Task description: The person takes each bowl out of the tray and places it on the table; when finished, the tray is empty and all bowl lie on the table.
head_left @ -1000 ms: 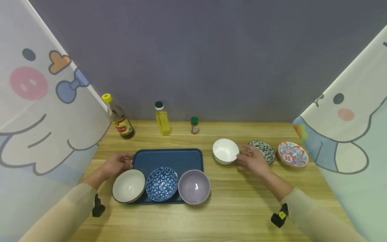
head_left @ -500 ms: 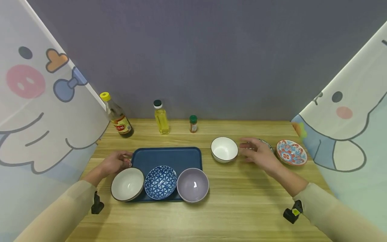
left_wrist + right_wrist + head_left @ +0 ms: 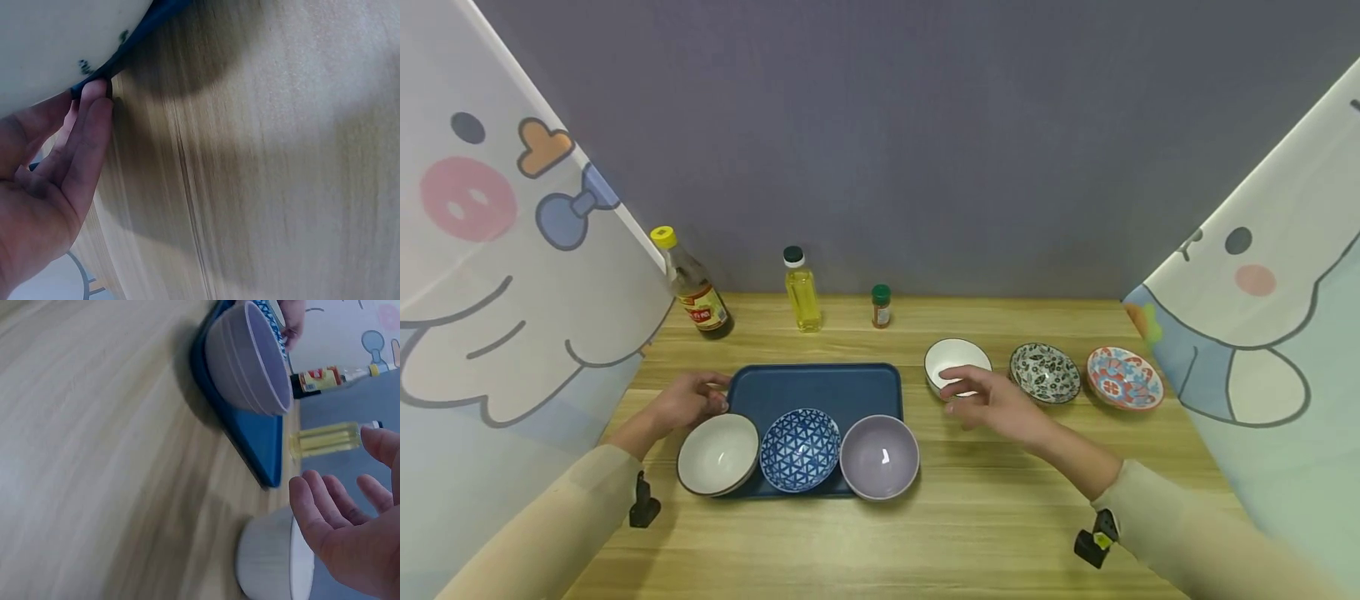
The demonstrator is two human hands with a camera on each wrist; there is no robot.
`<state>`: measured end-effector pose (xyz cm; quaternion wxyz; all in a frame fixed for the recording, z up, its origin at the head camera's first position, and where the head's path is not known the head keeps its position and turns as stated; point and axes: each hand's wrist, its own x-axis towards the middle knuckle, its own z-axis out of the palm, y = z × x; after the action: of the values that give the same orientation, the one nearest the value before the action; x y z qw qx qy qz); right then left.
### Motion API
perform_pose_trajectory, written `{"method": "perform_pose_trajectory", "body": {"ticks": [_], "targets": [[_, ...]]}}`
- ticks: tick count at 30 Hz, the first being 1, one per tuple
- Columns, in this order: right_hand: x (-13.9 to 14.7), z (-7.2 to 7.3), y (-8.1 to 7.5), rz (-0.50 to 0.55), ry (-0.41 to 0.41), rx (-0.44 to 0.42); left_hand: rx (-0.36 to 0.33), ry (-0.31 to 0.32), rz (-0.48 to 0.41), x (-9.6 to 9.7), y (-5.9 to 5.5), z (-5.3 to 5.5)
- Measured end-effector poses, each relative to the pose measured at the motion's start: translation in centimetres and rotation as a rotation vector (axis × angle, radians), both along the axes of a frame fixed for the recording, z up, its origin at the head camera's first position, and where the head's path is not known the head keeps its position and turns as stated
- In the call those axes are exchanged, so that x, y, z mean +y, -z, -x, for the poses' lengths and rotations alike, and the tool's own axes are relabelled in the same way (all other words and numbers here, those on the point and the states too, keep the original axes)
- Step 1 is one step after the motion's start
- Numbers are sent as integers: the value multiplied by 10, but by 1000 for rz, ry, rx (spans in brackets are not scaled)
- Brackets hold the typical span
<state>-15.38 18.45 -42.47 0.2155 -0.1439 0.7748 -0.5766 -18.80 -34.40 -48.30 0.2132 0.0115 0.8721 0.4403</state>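
A dark blue tray lies on the table, with a cream bowl, a blue triangle-patterned bowl and a purple bowl along its near side. My left hand pinches the tray's left edge between thumb and fingers; the left wrist view has the fingers at that edge, beneath the cream bowl. To the right of the tray stands a white bowl with a dark rim. My right hand hovers before it, fingers spread and holding nothing, covering part of the bowl from the head camera.
Beyond the white bowl sit a black-and-white floral bowl and a red-and-blue patterned dish. A soy sauce bottle, an oil bottle and a green-capped spice jar stand along the back wall.
My right hand first drew away from the white bowl to the right, over the floral bowl, then came left in front of the white bowl. The left hand stays at the tray.
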Motion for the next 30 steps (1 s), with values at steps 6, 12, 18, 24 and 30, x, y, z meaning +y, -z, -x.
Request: {"method": "perform_pose_trajectory", "body": {"ticks": [6,12,18,24,30], "targets": [[-15,-4,23,23,-65,-40,18,7,15,4,-1,1],[-26,-9,42,45,-91,-113,28,0,30,6,-2,4],[-37,-14,49,73,-107,-133,25,-1,13,5,-2,3],[-45,-17,56,70,-117,-161,25,-1,4,4,0,1],[-49,-19,58,71,-110,-176,18,-12,0,1,1,-1]]}}
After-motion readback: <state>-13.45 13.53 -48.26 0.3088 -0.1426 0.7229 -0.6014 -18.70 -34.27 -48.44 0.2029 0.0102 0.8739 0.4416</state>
